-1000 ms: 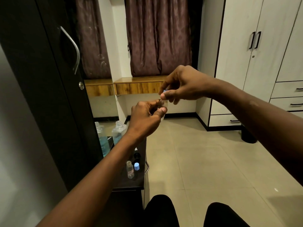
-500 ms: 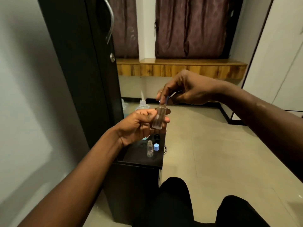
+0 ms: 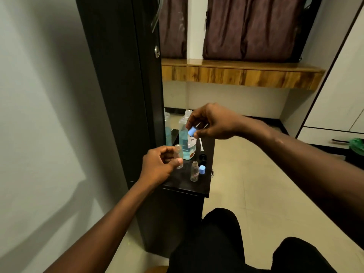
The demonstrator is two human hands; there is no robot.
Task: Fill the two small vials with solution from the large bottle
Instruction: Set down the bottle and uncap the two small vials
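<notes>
The big bottle (image 3: pixel 186 139) of blue liquid stands upright with no lid at the back of the dark stand (image 3: pixel 188 184), just past both hands and nearest the right one. The left hand (image 3: pixel 159 166) is curled around an open, empty little vial (image 3: pixel 178 155), held upright just in front of the bottle. The right hand (image 3: pixel 212 123) pinches a blue cap (image 3: pixel 191 132) above, and the other vial (image 3: pixel 194 171) stands open on the stand beside its own cap (image 3: pixel 202 169).

A dark wardrobe door (image 3: pixel 118 79) with a metal handle (image 3: pixel 156 15) and a round lock (image 3: pixel 157 51) fills ten to twelve o'clock. Maroon curtains (image 3: pixel 248 28) hang at one o'clock above a wooden ledge (image 3: pixel 242 74). A white cabinet (image 3: pixel 342 91) stands at three o'clock, with a green object (image 3: pixel 357 145) below it. Beige floor tiles (image 3: pixel 256 190) spread toward five o'clock.
</notes>
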